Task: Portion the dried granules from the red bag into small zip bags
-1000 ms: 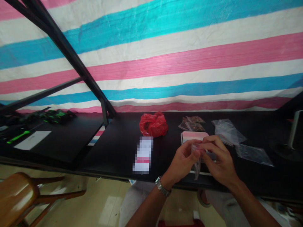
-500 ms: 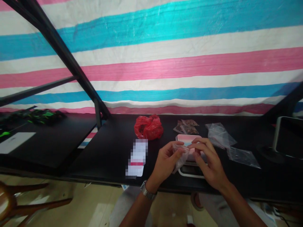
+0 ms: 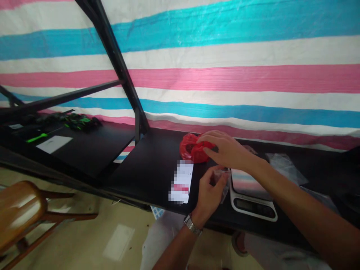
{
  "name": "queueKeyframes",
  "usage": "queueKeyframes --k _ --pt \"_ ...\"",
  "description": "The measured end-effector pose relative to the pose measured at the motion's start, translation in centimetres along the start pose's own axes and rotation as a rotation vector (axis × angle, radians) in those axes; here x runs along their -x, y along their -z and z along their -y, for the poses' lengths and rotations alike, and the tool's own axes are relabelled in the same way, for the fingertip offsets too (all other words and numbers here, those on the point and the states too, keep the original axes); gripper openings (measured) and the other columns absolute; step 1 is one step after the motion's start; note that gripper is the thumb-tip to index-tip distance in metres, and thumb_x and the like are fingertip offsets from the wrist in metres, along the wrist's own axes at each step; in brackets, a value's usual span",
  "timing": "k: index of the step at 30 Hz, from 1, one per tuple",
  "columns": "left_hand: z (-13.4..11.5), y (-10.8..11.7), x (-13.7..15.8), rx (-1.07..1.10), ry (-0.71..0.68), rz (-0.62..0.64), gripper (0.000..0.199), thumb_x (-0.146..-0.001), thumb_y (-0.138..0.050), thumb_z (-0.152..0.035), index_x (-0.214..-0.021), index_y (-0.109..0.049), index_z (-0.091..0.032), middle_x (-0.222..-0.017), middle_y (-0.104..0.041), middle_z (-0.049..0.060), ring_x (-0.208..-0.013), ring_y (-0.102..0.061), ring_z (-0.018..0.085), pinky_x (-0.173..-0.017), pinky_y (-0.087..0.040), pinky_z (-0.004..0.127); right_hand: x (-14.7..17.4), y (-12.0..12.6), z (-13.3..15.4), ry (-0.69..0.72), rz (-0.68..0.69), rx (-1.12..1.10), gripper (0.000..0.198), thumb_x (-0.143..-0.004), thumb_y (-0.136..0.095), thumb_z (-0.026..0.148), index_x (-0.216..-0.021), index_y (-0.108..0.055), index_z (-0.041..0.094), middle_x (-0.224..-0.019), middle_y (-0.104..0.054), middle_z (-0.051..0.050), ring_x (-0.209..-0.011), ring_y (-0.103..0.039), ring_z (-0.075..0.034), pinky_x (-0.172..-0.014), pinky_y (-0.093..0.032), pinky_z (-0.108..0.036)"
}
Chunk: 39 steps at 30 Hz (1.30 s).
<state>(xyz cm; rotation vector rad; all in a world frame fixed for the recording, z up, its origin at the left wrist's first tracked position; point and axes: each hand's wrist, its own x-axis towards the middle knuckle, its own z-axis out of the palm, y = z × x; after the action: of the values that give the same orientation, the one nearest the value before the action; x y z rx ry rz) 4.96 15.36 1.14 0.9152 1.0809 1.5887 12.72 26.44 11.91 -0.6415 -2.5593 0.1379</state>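
My left hand [image 3: 210, 193] pinches a small clear plastic bag [image 3: 225, 189] by its top, just left of a white digital kitchen scale [image 3: 234, 206]. What is inside the bag, if anything, I cannot make out. My right hand [image 3: 223, 148] reaches across with fingers apart at the right side of a crumpled red plastic bag [image 3: 186, 147]. The red bag's mouth gapes, showing something dark within. Whether my right fingertips touch it, I cannot tell. My right forearm passes over the scale's far right corner.
A white phone-like slab [image 3: 185, 187], partly pixelated, lies left of my left hand. Clear flat bags [image 3: 284, 167] rest beyond my right forearm. A black frame post [image 3: 120, 67] rises at the left, and a wooden chair [image 3: 22, 213] stands below the table edge.
My right hand has left the clear bag and moved left and away to the red bag. My left hand keeps the clear bag, now beside the scale. The view has turned left.
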Motion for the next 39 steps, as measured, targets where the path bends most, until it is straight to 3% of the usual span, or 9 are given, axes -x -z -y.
queueKeyframes --k 5,12,15,19,22,25,29,36,39 --pt "-0.2 0.5 1.1 -0.221 -0.074 0.072 0.026 -0.091 -0.077 -0.038 -0.11 -0.079 -0.021 -0.1 -0.078 0.005 -0.089 -0.068 0.018 -0.081 -0.052 0.031 -3.2 -1.9 -2.9 0.05 0.46 0.494 0.03 -0.099 -0.064 0.014 -0.124 -0.078 0.02 -0.123 -0.078 -0.014 -0.118 -0.069 -0.029 -0.103 -0.046 -0.042" --pt "-0.8 1.5 0.9 -0.347 -0.245 0.043 0.021 -0.093 -0.076 -0.032 -0.112 -0.079 -0.024 -0.106 -0.077 0.006 -0.1 -0.067 0.023 -0.092 -0.053 0.035 -2.8 1.4 -4.6 0.065 0.353 0.785 0.031 -0.101 -0.059 0.01 -0.117 -0.083 0.021 -0.126 -0.074 -0.018 -0.121 -0.064 -0.034 -0.096 -0.045 -0.042" --pt "-1.3 2.0 0.4 -0.318 -0.281 -0.026 0.02 -0.091 -0.077 -0.031 -0.11 -0.079 -0.024 -0.111 -0.077 0.008 -0.107 -0.068 0.025 -0.099 -0.053 0.039 -2.4 2.6 -4.6 0.105 0.329 0.757 0.028 -0.099 -0.059 0.008 -0.103 -0.084 0.019 -0.131 -0.073 -0.018 -0.125 -0.062 -0.035 -0.1 -0.047 -0.046" --pt "-2.8 2.3 -2.1 -0.263 -0.329 -0.072 0.023 -0.093 -0.075 -0.034 -0.113 -0.077 -0.024 -0.121 -0.077 0.009 -0.115 -0.068 0.025 -0.108 -0.051 0.041 0.1 1.4 -4.3 0.276 0.447 0.48 0.027 -0.092 -0.064 0.006 -0.107 -0.084 0.018 -0.135 -0.074 -0.014 -0.133 -0.061 -0.031 -0.115 -0.044 -0.048" --pt "-4.3 2.0 -5.9 -0.134 -0.28 0.013 0.025 -0.095 -0.072 -0.039 -0.11 -0.076 -0.019 -0.11 -0.08 0.009 -0.101 -0.073 0.022 -0.096 -0.056 0.035 1.9 -0.4 -3.5 0.304 0.523 0.385 0.028 -0.088 -0.068 0.01 -0.111 -0.083 0.015 -0.121 -0.08 -0.016 -0.127 -0.067 -0.029 -0.119 -0.042 -0.047" --pt "-5.1 2.2 -9.3 -0.17 -0.145 0.043 0.021 -0.086 -0.079 -0.037 -0.089 -0.077 -0.016 -0.086 -0.08 0.007 -0.08 -0.072 0.019 -0.076 -0.056 0.03 2.5 -1.2 -2.5 0.262 0.605 0.348 0.026 -0.087 -0.066 0.016 -0.107 -0.083 0.013 -0.113 -0.082 -0.017 -0.116 -0.073 -0.03 -0.117 -0.044 -0.047" --pt "-4.7 4.4 -10.8 -0.218 -0.131 -0.18 0.024 -0.087 -0.076 -0.039 -0.079 -0.071 -0.017 -0.073 -0.073 0.003 -0.068 -0.064 0.015 -0.071 -0.051 0.028 1.7 -0.6 -2.0 0.113 0.732 0.346 0.028 -0.094 -0.057 0.021 -0.103 -0.082 0.013 -0.104 -0.083 -0.016 -0.101 -0.077 -0.029 -0.109 -0.047 -0.046" --pt "-3.4 7.1 -9.9 -0.27 -0.14 -0.375 0.027 -0.087 -0.075 -0.044 -0.089 -0.072 -0.018 -0.083 -0.075 0.005 -0.08 -0.069 0.019 -0.078 -0.053 0.031 -1.4 -1.0 -3.8 -0.405 0.656 0.301 0.044 -0.111 -0.037 0.032 -0.114 -0.079 0.02 -0.122 -0.081 -0.013 -0.105 -0.077 -0.027 -0.083 -0.051 -0.031" --pt "-3.3 7.0 -9.8 -0.254 -0.161 -0.359 0.035 -0.087 -0.075 -0.048 -0.102 -0.073 -0.016 -0.098 -0.079 0.009 -0.09 -0.073 0.021 -0.086 -0.055 0.033 -3.0 -2.1 -4.1 -0.367 0.561 0.282 0.039 -0.112 -0.041 0.034 -0.126 -0.075 0.019 -0.133 -0.076 -0.014 -0.114 -0.074 -0.026 -0.087 -0.051 -0.03"
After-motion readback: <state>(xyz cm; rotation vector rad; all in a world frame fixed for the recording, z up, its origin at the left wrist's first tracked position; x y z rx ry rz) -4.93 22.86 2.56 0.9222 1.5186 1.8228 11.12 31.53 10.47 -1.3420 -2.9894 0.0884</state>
